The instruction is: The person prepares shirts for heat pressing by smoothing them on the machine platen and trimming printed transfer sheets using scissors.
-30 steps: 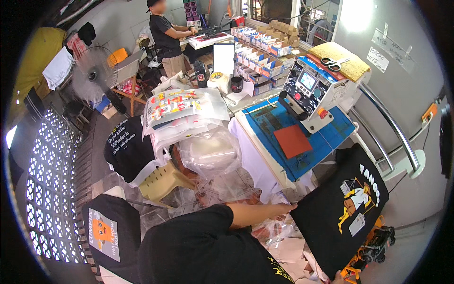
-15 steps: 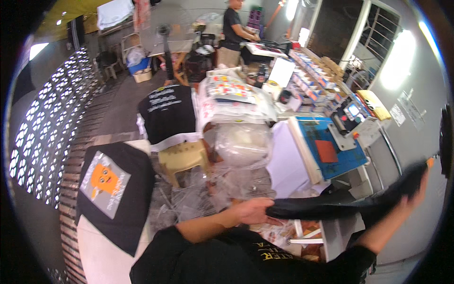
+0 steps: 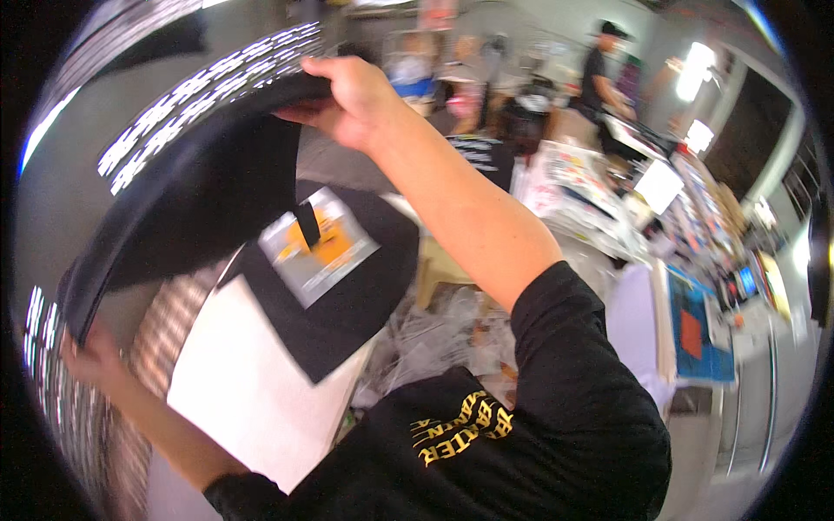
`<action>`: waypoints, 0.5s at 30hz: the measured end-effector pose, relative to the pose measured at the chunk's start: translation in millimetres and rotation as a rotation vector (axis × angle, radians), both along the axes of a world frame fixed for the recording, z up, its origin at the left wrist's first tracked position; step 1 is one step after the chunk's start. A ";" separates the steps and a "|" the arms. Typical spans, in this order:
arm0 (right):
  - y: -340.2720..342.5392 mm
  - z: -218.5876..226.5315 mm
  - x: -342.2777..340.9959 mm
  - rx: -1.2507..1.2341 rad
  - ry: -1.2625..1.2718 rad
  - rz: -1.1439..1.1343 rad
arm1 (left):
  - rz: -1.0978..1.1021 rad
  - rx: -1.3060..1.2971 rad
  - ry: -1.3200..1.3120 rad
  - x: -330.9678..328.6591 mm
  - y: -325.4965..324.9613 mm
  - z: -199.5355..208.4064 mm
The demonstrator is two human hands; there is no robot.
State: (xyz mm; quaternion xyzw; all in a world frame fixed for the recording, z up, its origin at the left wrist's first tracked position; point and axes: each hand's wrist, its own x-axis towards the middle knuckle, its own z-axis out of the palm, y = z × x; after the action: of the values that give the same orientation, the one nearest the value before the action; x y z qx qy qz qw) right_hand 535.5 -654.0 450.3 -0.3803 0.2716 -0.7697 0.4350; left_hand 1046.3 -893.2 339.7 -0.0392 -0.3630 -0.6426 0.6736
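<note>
Between my two raised hands a black cloth [image 3: 200, 191], looking like a shirt, is stretched out on the left side. My left hand [image 3: 94, 358] grips its lower edge, fingers closed and partly hidden behind the fabric. At its upper corner my right hand [image 3: 352, 100] pinches the folded edge between thumb and fingers. Below the cloth, another black fabric piece [image 3: 373, 286] lies over a white board [image 3: 248, 373]. On that piece rests a clear film with an orange cartoon print [image 3: 334, 239], partly covered by a hanging bit of the held cloth.
Crumpled clear plastic [image 3: 443, 339] lies beside the board. Farther off are a black printed shirt [image 3: 486, 161], a stack of printed sheets [image 3: 565, 187] and a blue-topped press [image 3: 708, 347]. A co-worker [image 3: 599, 82] stands at a far table. A patterned vent wall [image 3: 208, 95] is at left.
My hands have swung the black cloth from the right side over to the left, above the white board, and spread it wider. The view has turned left too.
</note>
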 end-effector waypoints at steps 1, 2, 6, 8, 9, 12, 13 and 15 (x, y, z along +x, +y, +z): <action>-22.2 -22.7 19.2 0.095 -0.039 0.072 | 0.015 -0.004 -0.067 50.3 -7.7 -0.8; -44.2 -51.1 38.1 0.158 -0.040 0.112 | 0.085 0.028 -0.092 86.9 -8.1 -2.0; -77.9 -165.9 83.1 0.497 0.116 0.204 | 0.349 0.194 -0.146 134.7 39.5 -69.9; -76.5 -228.8 106.3 0.635 0.221 0.165 | 0.374 0.275 -0.240 104.3 80.6 -103.0; -66.5 -261.4 113.1 0.689 0.267 0.149 | 0.346 0.320 -0.280 97.9 112.4 -120.4; -39.8 -367.4 139.9 0.821 0.303 0.288 | 0.481 0.475 -0.417 144.8 189.3 -225.9; -22.3 -395.4 150.3 0.863 0.351 0.297 | 0.543 0.518 -0.567 165.1 221.6 -264.9; 9.8 -441.7 171.0 0.865 0.637 0.337 | 0.800 0.741 -1.025 227.5 300.3 -354.8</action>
State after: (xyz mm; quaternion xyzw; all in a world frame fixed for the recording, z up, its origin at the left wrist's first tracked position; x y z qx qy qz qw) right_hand 706.5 -644.2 8.6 -0.4190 0.6159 -0.3552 0.5647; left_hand 1273.8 -592.9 -15.1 0.6295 -0.3776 -0.3667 0.5715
